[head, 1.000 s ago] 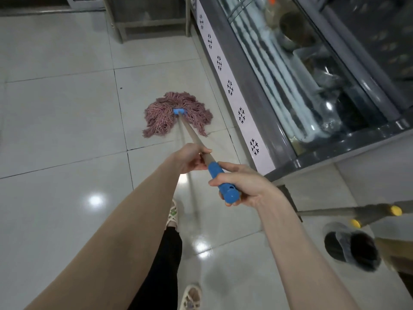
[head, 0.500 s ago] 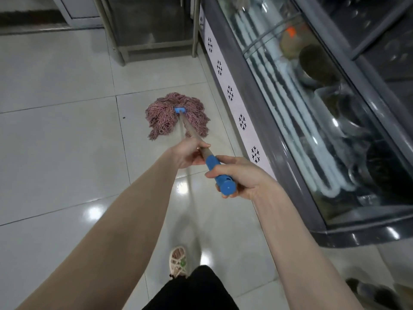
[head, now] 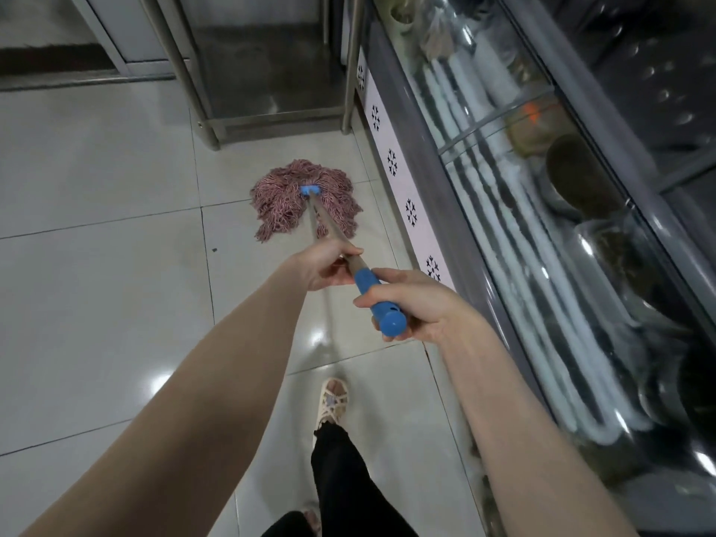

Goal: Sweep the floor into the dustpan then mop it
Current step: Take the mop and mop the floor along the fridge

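The person holds a mop with both hands. Its long stick runs from the hands, up close, out and down to the floor ahead, leaning a little to the left as it goes. The far end points toward a metal rack. The pink, stringy mop head lies spread flat on the white tiles, just this side of the rack's legs. It is near the white strip with black snowflake marks that runs along the bottom of a glass case. A small blue clip joins the head to the stick. The left hand is wrapped round the bare stick, further down it, thumb on top. The right hand is wrapped round the blue grip at the near end, and the round blue tip pokes out past the fingers toward the person. The two hands are close, with a bit of grip showing between them. The case runs along the right side, with white pipes and dark pots behind the glass. A tiny dark speck sits on a tile left of the mop head. Below the arms, a foot in a pale sandal stands on the tiles, with a black trouser leg above it.
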Tool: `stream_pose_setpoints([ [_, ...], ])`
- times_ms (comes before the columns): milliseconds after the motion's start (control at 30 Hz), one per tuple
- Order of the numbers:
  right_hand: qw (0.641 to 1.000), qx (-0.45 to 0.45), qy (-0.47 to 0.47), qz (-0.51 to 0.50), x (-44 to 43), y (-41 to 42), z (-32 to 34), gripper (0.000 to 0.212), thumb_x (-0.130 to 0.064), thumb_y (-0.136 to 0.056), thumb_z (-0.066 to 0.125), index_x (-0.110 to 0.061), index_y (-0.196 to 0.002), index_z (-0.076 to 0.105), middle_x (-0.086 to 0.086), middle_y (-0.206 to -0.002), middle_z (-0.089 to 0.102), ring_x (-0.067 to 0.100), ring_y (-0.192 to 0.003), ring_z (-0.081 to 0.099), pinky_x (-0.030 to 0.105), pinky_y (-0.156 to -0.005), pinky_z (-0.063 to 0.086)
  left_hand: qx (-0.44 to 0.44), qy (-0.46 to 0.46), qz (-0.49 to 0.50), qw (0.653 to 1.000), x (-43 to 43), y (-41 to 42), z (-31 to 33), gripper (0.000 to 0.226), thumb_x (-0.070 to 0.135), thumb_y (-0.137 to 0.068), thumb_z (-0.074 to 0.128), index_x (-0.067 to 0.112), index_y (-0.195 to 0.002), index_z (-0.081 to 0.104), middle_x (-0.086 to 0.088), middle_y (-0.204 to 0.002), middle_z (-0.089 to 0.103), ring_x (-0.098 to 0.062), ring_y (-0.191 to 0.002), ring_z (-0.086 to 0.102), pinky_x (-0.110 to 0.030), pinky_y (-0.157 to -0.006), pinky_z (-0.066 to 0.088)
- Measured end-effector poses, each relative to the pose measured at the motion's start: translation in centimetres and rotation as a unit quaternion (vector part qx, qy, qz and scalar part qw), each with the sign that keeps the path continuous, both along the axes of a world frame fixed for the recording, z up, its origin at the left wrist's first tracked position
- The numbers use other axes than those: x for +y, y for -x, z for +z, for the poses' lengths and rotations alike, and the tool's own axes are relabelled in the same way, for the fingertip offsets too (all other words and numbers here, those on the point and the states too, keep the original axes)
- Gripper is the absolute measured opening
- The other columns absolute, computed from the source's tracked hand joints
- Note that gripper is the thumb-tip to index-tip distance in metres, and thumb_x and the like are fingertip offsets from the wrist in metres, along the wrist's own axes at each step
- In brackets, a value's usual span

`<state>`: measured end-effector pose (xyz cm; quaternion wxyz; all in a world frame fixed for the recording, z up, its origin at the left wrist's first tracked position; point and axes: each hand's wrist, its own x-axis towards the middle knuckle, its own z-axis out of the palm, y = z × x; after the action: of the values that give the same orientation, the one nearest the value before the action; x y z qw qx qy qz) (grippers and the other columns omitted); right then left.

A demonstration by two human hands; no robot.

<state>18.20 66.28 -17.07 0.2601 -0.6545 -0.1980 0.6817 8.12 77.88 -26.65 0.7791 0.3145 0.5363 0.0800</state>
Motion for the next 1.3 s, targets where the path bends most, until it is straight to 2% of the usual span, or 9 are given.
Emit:
stream_pose_setpoints([
  [200, 1.000, -0.007, -0.004, 0.002, 8.5, -3.3, 0.5, 0.034, -0.004, -0.078, 0.069, -0.014, -0.110, 0.063, 0.014, -0.087, 0.050, 0.018, -0.058, 0.049, 0.019, -0.040, 0.042, -0.011, -0.009, 0.022, 1.000, 7.9, -3.3, 1.2, 0.011, 0.007, -0.095, 0.051, 0.006, -0.086, 0.046, -0.008, -0.076, 0.048, -0.015, -0.064, 0.055, -0.020, -0.044, 0.052],
  [367, 1.000, 0.006, 0.002, 0.017, 13.5, -3.4, -0.2, 0.027, -0.004, -0.078, 0.070, -0.025, -0.090, 0.058, 0.014, -0.090, 0.052, 0.019, -0.061, 0.050, 0.020, -0.039, 0.043, 0.001, -0.011, 0.025, 1.000, 12.7, -3.6, 0.4, 0.010, 0.007, -0.095, 0.051, 0.007, -0.086, 0.045, -0.007, -0.073, 0.045, -0.012, -0.052, 0.054, -0.018, -0.041, 0.049],
  [467, 1.000, 0.013, 0.002, 0.008, 16.5, -3.6, -0.6, 0.028, -0.003, -0.078, 0.070, -0.026, -0.090, 0.057, 0.014, -0.089, 0.052, 0.019, -0.061, 0.050, 0.020, -0.039, 0.044, 0.000, -0.006, 0.026, 1.000, 15.8, -3.8, 0.1, 0.009, 0.007, -0.094, 0.051, 0.006, -0.097, 0.043, -0.007, -0.076, 0.045, -0.013, -0.061, 0.053, -0.019, -0.042, 0.050],
  [567, 1.000, 0.020, 0.003, -0.004, 18.7, -3.8, -0.8, 0.035, -0.003, -0.078, 0.070, -0.020, -0.106, 0.059, 0.015, -0.093, 0.052, 0.020, -0.063, 0.050, 0.020, -0.039, 0.044, 0.003, -0.010, 0.016, 1.000, 18.3, -4.0, -0.4, 0.009, 0.008, -0.094, 0.053, 0.008, -0.095, 0.043, -0.007, -0.075, 0.047, -0.012, -0.060, 0.053, -0.019, -0.043, 0.050],
  [700, 0.999, 0.025, 0.014, -0.028, 22.3, -3.8, -1.7, 0.067, -0.003, -0.077, 0.072, -0.018, -0.137, 0.046, 0.015, -0.098, 0.054, 0.020, -0.063, 0.052, 0.023, -0.041, 0.046, -0.005, -0.002, 0.002, 1.000, 22.4, -3.8, -1.1, 0.013, 0.007, -0.093, 0.053, 0.006, -0.103, 0.044, -0.007, -0.080, 0.048, -0.015, -0.067, 0.056, -0.020, -0.046, 0.052],
  [900, 0.998, 0.039, 0.009, -0.053, 27.4, -2.6, -3.1, 0.071, -0.005, -0.074, 0.076, -0.020, -0.137, 0.047, 0.014, -0.088, 0.056, 0.021, -0.057, 0.053, 0.023, -0.041, 0.045, -0.015, 0.002, -0.017, 1.000, 28.2, -2.6, -2.3, 0.019, 0.009, -0.093, 0.054, 0.007, -0.111, 0.046, -0.007, -0.085, 0.049, -0.016, -0.073, 0.056, -0.021, -0.049, 0.054],
  [1100, 0.997, 0.059, 0.002, -0.043, 27.3, -2.2, -4.5, 0.074, -0.007, -0.073, 0.078, -0.025, -0.138, 0.046, 0.009, -0.077, 0.054, 0.021, -0.053, 0.051, 0.025, -0.041, 0.042, -0.016, -0.005, -0.062, 0.998, 29.3, -2.1, -4.0, 0.007, 0.010, -0.093, 0.055, 0.010, -0.096, 0.049, -0.006, -0.082, 0.053, -0.012, -0.064, 0.058, -0.025, -0.057, 0.054],
  [1200, 0.997, 0.065, -0.009, -0.033, 26.3, -1.9, -4.8, 0.080, -0.008, -0.073, 0.078, -0.027, -0.142, 0.042, 0.006, -0.078, 0.055, 0.018, -0.054, 0.052, 0.023, -0.041, 0.042, -0.021, -0.005, -0.074, 0.997, 28.6, -1.7, -4.5, 0.013, 0.011, -0.094, 0.055, 0.009, -0.106, 0.050, -0.005, -0.080, 0.052, -0.007, -0.051, 0.058, -0.026, -0.059, 0.054],
  [1300, 0.998, 0.058, -0.016, -0.023, 25.1, -1.6, -5.1, 0.086, -0.009, -0.074, 0.078, -0.028, -0.146, 0.036, 0.006, -0.080, 0.057, 0.017, -0.054, 0.053, 0.024, -0.042, 0.042, -0.026, -0.003, -0.073, 0.997, 27.4, -1.2, -4.3, 0.044, 0.013, -0.093, 0.058, 0.005, -0.133, 0.042, -0.004, -0.084, 0.054, -0.005, -0.048, 0.060, -0.023, -0.057, 0.056],
])
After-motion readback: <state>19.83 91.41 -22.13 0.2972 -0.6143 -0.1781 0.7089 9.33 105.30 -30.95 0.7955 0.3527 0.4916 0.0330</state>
